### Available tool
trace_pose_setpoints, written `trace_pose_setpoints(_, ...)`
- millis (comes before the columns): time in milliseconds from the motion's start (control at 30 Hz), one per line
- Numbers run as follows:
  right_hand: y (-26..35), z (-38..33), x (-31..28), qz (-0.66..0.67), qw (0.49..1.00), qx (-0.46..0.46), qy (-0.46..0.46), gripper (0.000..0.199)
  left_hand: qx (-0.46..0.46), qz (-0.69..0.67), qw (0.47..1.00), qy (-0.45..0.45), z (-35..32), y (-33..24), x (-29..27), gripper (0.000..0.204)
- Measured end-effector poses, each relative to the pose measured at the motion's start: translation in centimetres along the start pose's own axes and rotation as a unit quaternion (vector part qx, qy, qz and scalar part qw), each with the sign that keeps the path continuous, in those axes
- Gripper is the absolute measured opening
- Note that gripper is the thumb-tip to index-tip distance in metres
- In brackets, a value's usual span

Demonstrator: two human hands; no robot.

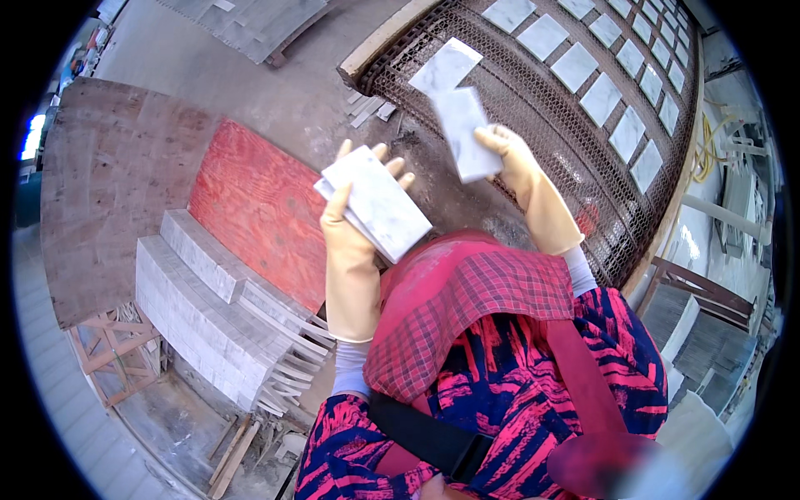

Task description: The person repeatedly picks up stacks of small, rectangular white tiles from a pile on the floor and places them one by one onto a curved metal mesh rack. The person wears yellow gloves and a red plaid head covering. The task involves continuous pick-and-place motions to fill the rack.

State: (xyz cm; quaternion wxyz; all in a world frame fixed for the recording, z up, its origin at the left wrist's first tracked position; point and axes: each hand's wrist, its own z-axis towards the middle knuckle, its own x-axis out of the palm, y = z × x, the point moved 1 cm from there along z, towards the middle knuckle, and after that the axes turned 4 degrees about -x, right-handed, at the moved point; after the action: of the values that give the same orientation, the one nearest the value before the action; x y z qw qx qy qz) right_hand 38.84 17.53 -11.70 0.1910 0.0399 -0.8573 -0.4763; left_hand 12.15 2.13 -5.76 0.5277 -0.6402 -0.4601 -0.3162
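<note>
Our two hands are apart from each other: at 11 o'clock of the view, the left hand [346,229] is clamped on a small stack of white marble tiles [387,208], and at 1 o'clock the right hand [517,158] pinches a single marble tile [465,133]. On the mesh conveyor belt [533,108] toward 2 o'clock, many laid tiles [575,67] lie in spaced rows; we judge the work partly done, with the held pieces left. The stack's long axis runs from half past ten to half past four; the single tile's, from 11 to 5.
</note>
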Motion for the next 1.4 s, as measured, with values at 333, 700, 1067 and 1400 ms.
trace_pose_setpoints(333, 0.7, 5.9, -3.6, 0.079, 0.992, -0.026, -0.093, 0.04, 0.015, -0.003, 0.999, -0.042, -0.4, 0.8, -1.3, 0.078)
trace_pose_setpoints(700, 3.8, -7.5, 8.9, -0.203, 0.962, 0.048, 0.176, 0.049, -0.007, 0.09, 0.995, 0.031, 0.6, 2.2, 1.4, 0.083)
trace_pose_setpoints(1067, -0.4, -7.0, 8.2, -0.046, 0.991, 0.063, 0.104, 0.032, -0.087, 0.067, 0.994, 0.018, 1.5, 3.0, 1.2, 0.071)
trace_pose_setpoints(1400, 1.0, -8.4, 6.2, 0.021, 1.0, -0.014, -0.012, 0.025, 0.074, 0.027, 0.996, -0.04, 0.9, 3.1, 0.6, 0.061)
